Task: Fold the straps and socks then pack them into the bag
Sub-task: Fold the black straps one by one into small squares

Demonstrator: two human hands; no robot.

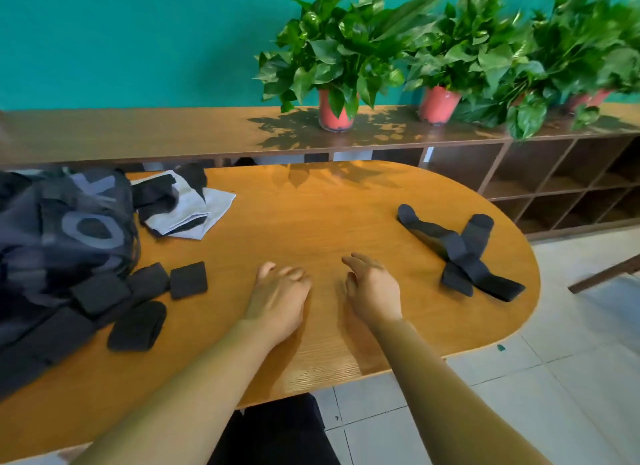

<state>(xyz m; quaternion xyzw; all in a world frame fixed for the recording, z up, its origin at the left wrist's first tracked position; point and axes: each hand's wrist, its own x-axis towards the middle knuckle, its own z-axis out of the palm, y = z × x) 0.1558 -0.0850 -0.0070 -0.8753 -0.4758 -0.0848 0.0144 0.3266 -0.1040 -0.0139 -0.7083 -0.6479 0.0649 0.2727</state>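
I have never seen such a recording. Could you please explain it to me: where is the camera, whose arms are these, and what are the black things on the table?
There is no machine here. The single picture comes from a camera worn on a person's head, looking forward and down, so the two bare arms are that person's own. The left hand and the right hand are over the wooden table, relaxed, holding nothing. At the left lies a dark bag, with folded black pieces beside it and a grey and black cloth pile behind. At the right lie long black strips, crossed and not yet folded. On the shelf behind stand potted plants.
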